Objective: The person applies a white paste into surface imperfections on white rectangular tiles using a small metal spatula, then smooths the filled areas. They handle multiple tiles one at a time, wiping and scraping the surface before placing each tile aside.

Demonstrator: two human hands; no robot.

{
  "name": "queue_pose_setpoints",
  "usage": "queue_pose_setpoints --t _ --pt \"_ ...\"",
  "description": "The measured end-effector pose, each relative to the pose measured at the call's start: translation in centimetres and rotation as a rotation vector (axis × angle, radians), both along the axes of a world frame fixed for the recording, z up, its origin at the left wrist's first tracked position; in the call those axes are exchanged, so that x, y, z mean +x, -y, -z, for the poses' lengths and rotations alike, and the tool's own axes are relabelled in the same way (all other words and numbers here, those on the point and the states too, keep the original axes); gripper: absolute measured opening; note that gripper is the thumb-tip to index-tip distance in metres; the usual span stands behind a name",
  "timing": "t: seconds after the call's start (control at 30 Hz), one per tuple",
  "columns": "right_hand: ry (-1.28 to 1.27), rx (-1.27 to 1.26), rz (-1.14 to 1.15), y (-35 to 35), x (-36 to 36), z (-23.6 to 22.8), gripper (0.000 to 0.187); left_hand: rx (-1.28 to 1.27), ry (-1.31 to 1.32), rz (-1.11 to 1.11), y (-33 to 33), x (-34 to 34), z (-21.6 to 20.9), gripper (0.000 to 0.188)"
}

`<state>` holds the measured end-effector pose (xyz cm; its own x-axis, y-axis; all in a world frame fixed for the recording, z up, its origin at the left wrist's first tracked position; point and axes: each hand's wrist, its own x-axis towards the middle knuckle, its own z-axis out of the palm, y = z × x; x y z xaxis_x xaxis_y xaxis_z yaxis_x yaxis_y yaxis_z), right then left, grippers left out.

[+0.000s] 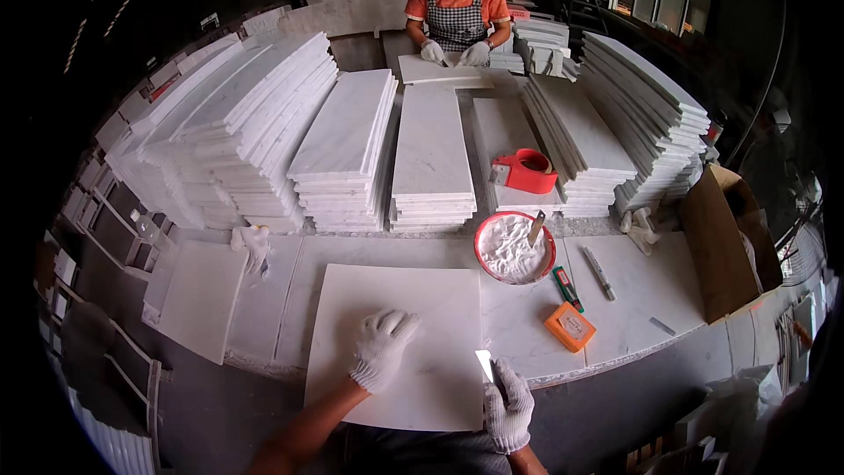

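A square white stone slab lies before me, its near edge over the front of the bench. On its surface rests my left hand, in a white knit glove, fingers bent and lightly apart, with nothing visible in them. At the slab's right edge my right hand, gloved too, is closed round a putty knife; its handle is hidden by the fingers. The bright blade touches or nearly touches the slab's edge. Beyond, a red-rimmed bowl of white paste has another spatula standing in it.
Right of the bowl lie a green-and-black box cutter, a marker and an orange box. A cardboard box stands far right. Stacked white slabs fill the back, with a red tape dispenser. A gloved co-worker stands opposite.
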<state>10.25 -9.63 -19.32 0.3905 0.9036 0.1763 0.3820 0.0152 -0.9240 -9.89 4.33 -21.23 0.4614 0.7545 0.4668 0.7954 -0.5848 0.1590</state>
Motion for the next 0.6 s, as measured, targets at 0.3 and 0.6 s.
queue_pose_setpoints --t 0.3,0.6 --pt "0.322 0.094 0.056 -8.2 8.0 -0.9 0.031 -0.32 0.857 -0.095 0.5 -1.4 1.0 0.036" --pt "0.598 -0.004 0.018 -14.7 8.3 -1.1 0.024 -0.427 0.932 -0.22 0.1 -1.7 1.0 0.035"
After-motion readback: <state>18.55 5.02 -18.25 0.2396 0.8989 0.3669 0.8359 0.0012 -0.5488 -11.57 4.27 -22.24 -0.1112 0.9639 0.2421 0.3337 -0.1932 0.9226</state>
